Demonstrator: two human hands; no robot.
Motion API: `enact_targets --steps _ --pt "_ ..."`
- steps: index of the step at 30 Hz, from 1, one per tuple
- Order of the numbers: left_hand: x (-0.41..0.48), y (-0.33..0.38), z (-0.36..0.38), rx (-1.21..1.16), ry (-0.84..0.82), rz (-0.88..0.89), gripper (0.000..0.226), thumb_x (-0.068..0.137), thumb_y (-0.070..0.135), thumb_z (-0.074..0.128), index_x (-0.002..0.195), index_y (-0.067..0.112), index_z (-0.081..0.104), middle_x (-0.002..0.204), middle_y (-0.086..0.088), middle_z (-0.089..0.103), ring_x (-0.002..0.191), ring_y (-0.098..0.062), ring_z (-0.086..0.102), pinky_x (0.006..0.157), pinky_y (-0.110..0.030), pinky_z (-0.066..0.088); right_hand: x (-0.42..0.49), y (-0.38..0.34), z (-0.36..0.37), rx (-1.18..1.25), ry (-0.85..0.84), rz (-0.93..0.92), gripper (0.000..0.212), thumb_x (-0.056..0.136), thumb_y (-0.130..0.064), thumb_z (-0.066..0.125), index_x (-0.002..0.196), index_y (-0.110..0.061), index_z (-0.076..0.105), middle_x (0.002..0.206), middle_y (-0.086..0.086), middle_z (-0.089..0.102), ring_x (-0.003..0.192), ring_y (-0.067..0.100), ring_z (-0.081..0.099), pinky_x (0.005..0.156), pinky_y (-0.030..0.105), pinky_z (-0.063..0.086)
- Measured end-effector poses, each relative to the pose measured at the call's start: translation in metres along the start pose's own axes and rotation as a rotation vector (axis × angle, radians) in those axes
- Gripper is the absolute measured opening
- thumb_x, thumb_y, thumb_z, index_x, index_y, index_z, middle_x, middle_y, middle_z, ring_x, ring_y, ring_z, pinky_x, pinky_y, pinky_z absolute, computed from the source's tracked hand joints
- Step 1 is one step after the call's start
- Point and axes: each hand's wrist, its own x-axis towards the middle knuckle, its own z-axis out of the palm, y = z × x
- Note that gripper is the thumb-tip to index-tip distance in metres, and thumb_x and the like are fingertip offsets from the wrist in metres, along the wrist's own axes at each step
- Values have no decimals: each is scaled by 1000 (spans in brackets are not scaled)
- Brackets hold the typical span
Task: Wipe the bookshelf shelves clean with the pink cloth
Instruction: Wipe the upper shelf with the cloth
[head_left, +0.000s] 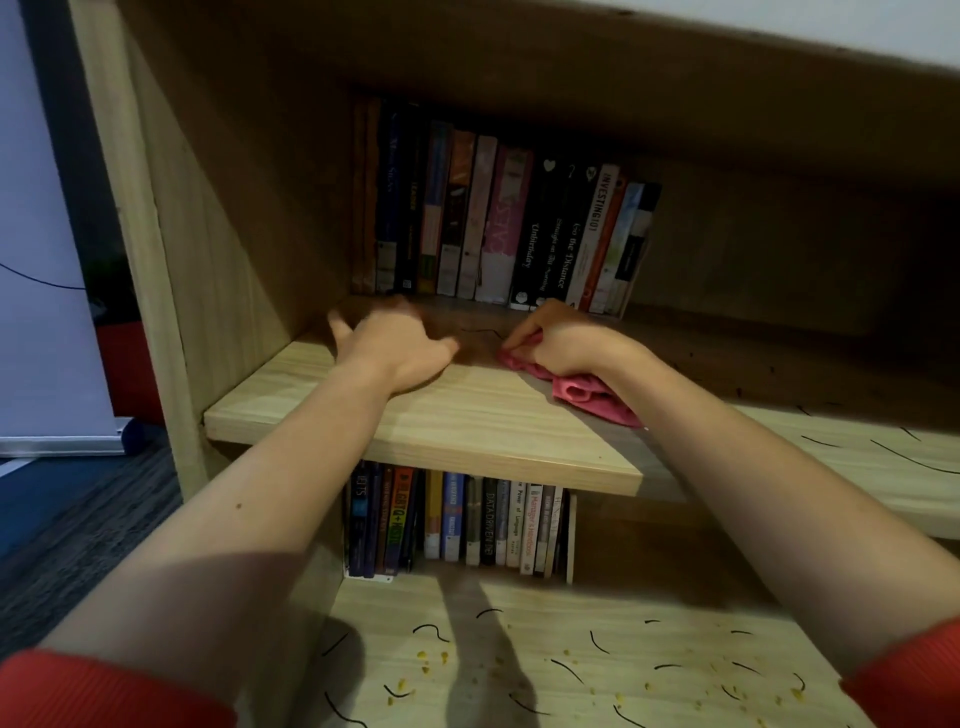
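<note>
My right hand (558, 338) is closed on the bunched pink cloth (587, 392), pressing it onto the middle shelf (467, 421) of the light wooden bookshelf. Part of the cloth trails out under my wrist toward the front edge. My left hand (397, 343) hovers over the same shelf to the left, fingers spread, blurred and holding nothing. A thin black strand (480, 332) lies on the board between the two hands. More black strands (904, 457) lie on the shelf to the right.
A row of upright books (498, 218) stands at the back of the middle shelf. A second row of books (457, 519) stands on the lower shelf (571, 665), which is littered with black strands and yellow crumbs. The bookshelf's left side panel (150, 249) borders dark carpet.
</note>
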Motion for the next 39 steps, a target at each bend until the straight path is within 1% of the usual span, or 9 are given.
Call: enact_targets --steps 7,11,14,21,24,26,30,35,39 --pt "13 0 3 76 -176 -21 77 89 69 26 147 17 27 153 -7 28 141 -26 24 111 -55 -12 26 -21 13 -1 -8 -42 28 94 -8 51 116 -16 65 119 2 63 99 15 56 72 19 38" --pt "14 -1 4 75 -181 -10 77 88 71 26 145 20 30 151 -6 31 139 -26 26 111 -56 -10 52 -27 17 -28 10 -29 21 91 -13 55 107 -14 70 106 6 69 94 21 63 83 34 51" --pt "14 -2 4 72 -187 3 78 86 74 25 146 24 29 153 -4 28 140 -26 24 110 -57 -10 76 -24 17 -72 17 4 24 86 -24 63 105 -11 69 101 9 69 91 24 64 84 42 53" --pt "13 -2 3 99 -212 28 83 83 76 27 147 24 25 155 -1 23 143 -25 19 110 -57 -10 80 -25 2 -126 -89 26 24 86 -11 61 106 -1 68 107 13 68 98 28 63 84 40 51" --pt "13 -3 3 100 -216 32 83 83 76 29 147 23 26 154 -2 25 142 -25 21 110 -58 -10 74 -25 -7 -160 -170 6 23 87 -6 60 107 -10 70 102 -2 65 93 14 58 80 25 46" --pt "12 -2 2 83 -211 28 82 83 75 31 146 22 29 153 -3 28 141 -25 22 110 -57 -11 78 -24 -8 -157 -156 4 26 88 -6 60 112 -11 68 109 -1 64 98 13 57 81 21 43" --pt "11 -2 1 63 -211 27 80 84 74 32 145 23 31 153 -4 29 142 -26 21 109 -57 -13 85 -27 0 -155 -108 10 27 88 -11 61 114 -6 66 116 7 66 106 20 60 90 28 47" --pt "11 -2 0 63 -219 26 80 84 74 32 144 22 33 152 -3 29 141 -25 22 109 -58 -12 76 -26 -20 -302 -242 -8 27 88 -13 61 115 -12 67 118 1 64 108 17 57 92 26 43" --pt "11 -1 0 69 -220 22 81 83 74 31 145 22 31 153 -2 27 142 -25 20 109 -58 -12 86 -13 -20 -362 -208 35 28 88 -12 61 115 -7 66 118 8 63 96 18 57 89 32 47"
